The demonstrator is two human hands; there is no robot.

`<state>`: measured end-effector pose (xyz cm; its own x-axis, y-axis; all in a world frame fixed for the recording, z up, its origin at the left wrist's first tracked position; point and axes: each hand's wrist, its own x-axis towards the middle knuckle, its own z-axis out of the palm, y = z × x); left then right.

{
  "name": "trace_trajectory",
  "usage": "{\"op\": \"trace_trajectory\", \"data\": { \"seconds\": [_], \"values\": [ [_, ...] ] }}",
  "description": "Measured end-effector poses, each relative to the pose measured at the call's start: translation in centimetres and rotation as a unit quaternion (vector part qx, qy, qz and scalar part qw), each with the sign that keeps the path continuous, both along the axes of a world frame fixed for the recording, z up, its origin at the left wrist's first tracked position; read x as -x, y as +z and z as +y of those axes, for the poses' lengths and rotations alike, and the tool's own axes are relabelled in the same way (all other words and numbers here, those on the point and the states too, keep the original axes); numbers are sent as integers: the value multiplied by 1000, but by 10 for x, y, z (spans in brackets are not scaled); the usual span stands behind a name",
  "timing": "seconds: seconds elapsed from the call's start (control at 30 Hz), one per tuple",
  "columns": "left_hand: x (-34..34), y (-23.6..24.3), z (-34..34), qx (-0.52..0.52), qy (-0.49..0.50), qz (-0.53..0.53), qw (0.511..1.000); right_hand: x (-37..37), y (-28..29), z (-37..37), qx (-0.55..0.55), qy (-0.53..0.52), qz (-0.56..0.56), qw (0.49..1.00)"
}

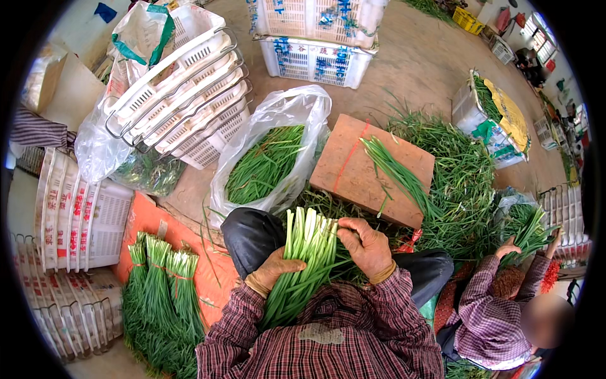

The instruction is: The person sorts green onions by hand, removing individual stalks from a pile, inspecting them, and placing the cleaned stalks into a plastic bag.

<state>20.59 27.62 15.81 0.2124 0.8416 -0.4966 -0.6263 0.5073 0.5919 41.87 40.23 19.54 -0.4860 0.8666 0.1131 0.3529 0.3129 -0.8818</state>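
Note:
A thick bunch of garlic chives (306, 252) stands over my lap, pale cut ends up and green leaves hanging down against my checked shirt. My left hand (276, 268) is closed round its left side, thumb across the stalks. On the other side, my right hand (366, 247) has its fingers curled and pinched at the stalks near the upper right edge. Beyond my knees, a flat brown block (344, 151) carries a small loose bundle of chives (394, 165) and a thin red string (351, 158).
Tied chive bundles (167, 284) lie on an orange sheet (211, 265) at left. Ahead are a plastic bag of chives (268, 161) and stacked white crates (183, 95). Loose greens (457, 183) heap at right, near a co-worker (495, 309) holding chives.

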Motion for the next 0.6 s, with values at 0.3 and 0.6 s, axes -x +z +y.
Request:
{"op": "trace_trajectory", "data": {
  "seconds": [0.3, 0.6],
  "values": [
    [-8, 10, 3, -5, -20, 122, 992, 15, 14, -2, -73, 45, -207, 975],
    [3, 2, 2, -5, -22, 53, 998, 17, 8, -3, 57, 41, -138, 988]
  ]
}}
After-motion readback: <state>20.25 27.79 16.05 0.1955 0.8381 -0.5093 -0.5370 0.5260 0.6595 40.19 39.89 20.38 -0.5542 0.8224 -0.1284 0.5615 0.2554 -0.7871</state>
